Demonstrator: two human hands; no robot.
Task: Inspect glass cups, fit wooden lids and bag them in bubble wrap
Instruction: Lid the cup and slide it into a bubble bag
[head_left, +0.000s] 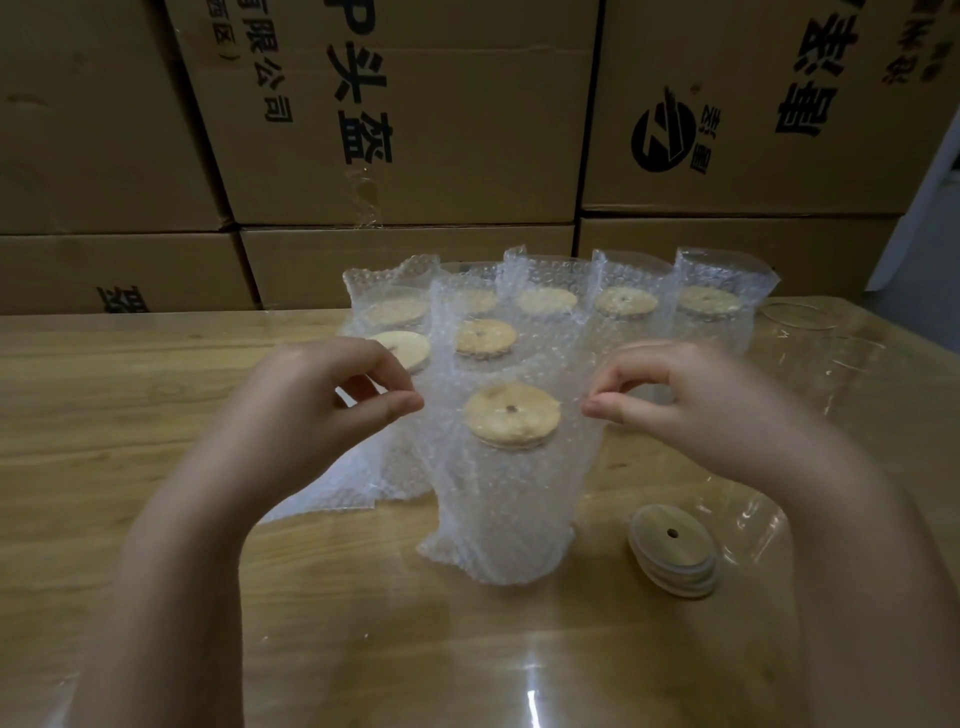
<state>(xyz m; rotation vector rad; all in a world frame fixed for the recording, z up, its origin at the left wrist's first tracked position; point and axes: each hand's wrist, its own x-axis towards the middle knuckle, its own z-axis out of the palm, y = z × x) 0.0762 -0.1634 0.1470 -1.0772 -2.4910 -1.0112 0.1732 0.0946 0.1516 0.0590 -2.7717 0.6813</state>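
A glass cup with a round wooden lid (511, 415) stands upright inside a bubble wrap bag (498, 525) in the middle of the wooden table (156, 395). My left hand (332, 395) pinches the bag's open top edge on its left side. My right hand (670, 400) pinches the top edge on the right side. The bag's mouth is held spread open above the lid. Behind it stand several more lidded cups in bubble wrap bags (623, 306).
A small stack of spare wooden lids (672, 551) lies to the right of the bag. Flat bubble wrap bags (337, 483) lie at its left. Bare glass cups (810, 332) stand at the far right. Stacked cardboard boxes (415, 130) wall off the table's far edge.
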